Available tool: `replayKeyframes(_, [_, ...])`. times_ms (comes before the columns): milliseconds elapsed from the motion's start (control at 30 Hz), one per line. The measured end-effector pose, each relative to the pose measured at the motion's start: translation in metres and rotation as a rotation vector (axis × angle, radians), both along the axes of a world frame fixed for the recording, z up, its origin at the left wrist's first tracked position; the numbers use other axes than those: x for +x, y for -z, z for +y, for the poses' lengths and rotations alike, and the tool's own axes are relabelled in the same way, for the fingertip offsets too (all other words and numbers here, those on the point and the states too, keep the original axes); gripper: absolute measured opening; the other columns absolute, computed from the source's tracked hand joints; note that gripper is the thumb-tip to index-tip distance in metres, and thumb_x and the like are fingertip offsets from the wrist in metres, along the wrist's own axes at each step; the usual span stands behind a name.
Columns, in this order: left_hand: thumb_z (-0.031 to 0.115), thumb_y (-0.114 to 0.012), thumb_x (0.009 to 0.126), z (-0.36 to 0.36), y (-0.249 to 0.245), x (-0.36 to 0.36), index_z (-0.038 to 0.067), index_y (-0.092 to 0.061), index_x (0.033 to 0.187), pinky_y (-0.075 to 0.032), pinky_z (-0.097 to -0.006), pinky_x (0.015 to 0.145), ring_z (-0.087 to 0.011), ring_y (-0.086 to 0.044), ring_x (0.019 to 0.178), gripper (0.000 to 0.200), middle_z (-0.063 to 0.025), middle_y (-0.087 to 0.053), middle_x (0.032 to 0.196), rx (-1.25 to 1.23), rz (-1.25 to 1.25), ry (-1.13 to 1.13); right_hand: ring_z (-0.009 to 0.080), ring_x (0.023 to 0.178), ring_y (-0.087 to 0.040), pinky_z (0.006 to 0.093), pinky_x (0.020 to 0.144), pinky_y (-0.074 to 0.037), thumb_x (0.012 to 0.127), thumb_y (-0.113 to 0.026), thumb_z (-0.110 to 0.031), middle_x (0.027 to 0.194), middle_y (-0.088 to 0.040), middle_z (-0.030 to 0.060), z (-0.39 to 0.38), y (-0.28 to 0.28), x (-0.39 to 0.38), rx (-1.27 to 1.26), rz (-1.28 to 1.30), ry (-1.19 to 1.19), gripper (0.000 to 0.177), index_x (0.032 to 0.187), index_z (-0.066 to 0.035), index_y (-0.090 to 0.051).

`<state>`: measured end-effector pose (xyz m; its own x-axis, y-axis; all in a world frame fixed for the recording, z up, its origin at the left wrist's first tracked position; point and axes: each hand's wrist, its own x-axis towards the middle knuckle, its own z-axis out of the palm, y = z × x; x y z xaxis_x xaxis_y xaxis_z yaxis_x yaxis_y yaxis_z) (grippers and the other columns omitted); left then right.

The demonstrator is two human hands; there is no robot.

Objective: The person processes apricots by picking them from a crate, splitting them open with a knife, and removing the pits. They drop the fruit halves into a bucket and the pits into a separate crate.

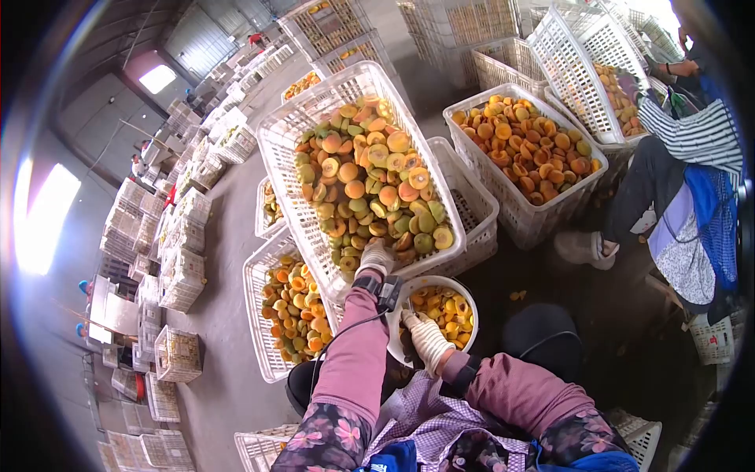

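My left hand (pixel 377 259), in a white knit glove, reaches over the near edge of a tilted white plastic crate (pixel 277 149). Its fingertips are down among green-orange peach halves (pixel 354 189), partly hidden by the fruit. My right hand (pixel 427 340), also gloved, is curled at the left side of a white round bucket (pixel 473 337). Whatever its fingers close around is hidden from this view. Inside the bucket lie yellow peach pieces (pixel 444 307). Left of it, a lower white crate (pixel 253 344) contains more orange halves (pixel 292 311).
Another crate (pixel 515 216) of orange halves stands to the right. Beyond it sits a person in a striped sleeve (pixel 692 130), near a tilted crate (pixel 578 75). Stacked crates (pixel 181 259) line the left side of the hall. A dark stool-like round shape (pixel 543 334) is by my right arm.
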<state>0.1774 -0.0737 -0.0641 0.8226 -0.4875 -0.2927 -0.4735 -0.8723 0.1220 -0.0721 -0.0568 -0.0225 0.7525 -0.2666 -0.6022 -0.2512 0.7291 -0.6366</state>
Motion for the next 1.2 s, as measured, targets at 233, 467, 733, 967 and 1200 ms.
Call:
replayKeyframes(233, [0.005, -0.045, 0.093, 0.050, -0.037, -0.104, 0.006, -0.044, 0.114, -0.051, -0.0266, 0.074, -0.0198, -0.060, 0.084, 0.022, -0.0116, -0.059, 0.103, -1.534, 0.919, -0.275, 0.0184, 0.072, -0.055, 0.0317, 0.064, -0.046, 0.091, -0.052, -0.030, 0.083, -0.060, 0.0064, -0.021, -0.019, 0.008, -0.240, -0.080, 0.024, 0.030, 0.106, -0.004, -0.054])
replayKeyframes(467, [0.045, -0.041, 0.095, 0.069, -0.072, -0.174, 0.005, -0.054, 0.092, -0.051, -0.0334, 0.066, -0.0244, -0.060, 0.081, 0.042, -0.0128, -0.062, 0.087, -1.675, 0.980, -0.529, 0.0407, 0.086, -0.059, 0.0424, 0.072, -0.047, 0.090, -0.050, -0.031, 0.089, -0.061, 0.0255, -0.009, -0.006, -0.002, -0.936, -0.036, -0.215, 0.039, 0.113, 0.001, -0.048])
replayKeyframes(733, [0.037, -0.043, 0.097, 0.071, -0.073, -0.189, 0.009, -0.049, 0.089, -0.048, -0.0311, 0.075, -0.0217, -0.056, 0.084, 0.029, -0.0051, -0.056, 0.085, -1.780, 1.034, -0.706, 0.0435, 0.086, -0.059, 0.0458, 0.073, -0.047, 0.089, -0.050, -0.035, 0.090, -0.061, 0.0281, -0.004, -0.022, -0.015, -1.000, 0.024, -0.345, 0.044, 0.115, 0.000, -0.048])
replayKeyframes(967, [0.032, -0.043, 0.097, 0.085, -0.046, -0.182, 0.010, -0.049, 0.091, -0.048, -0.0321, 0.075, -0.0212, -0.056, 0.084, 0.024, -0.0050, -0.056, 0.089, -1.776, 0.965, -0.388, 0.0416, 0.084, -0.059, 0.0432, 0.071, -0.048, 0.090, -0.049, -0.030, 0.086, -0.061, 0.0268, 0.004, 0.015, -0.008, -0.965, -0.160, -0.338, 0.044, 0.117, 0.004, -0.045])
replayKeyframes(1200, [0.027, -0.041, 0.098, 0.090, -0.065, -0.200, 0.008, -0.049, 0.100, -0.049, -0.0277, 0.067, -0.0167, -0.057, 0.081, 0.020, -0.0081, -0.057, 0.090, -1.447, 0.654, -0.370, 0.0424, 0.089, -0.058, 0.0431, 0.075, -0.048, 0.089, -0.047, -0.032, 0.088, -0.060, 0.0291, -0.001, 0.004, -0.014, -0.962, -0.123, -0.504, 0.045, 0.111, 0.007, -0.047])
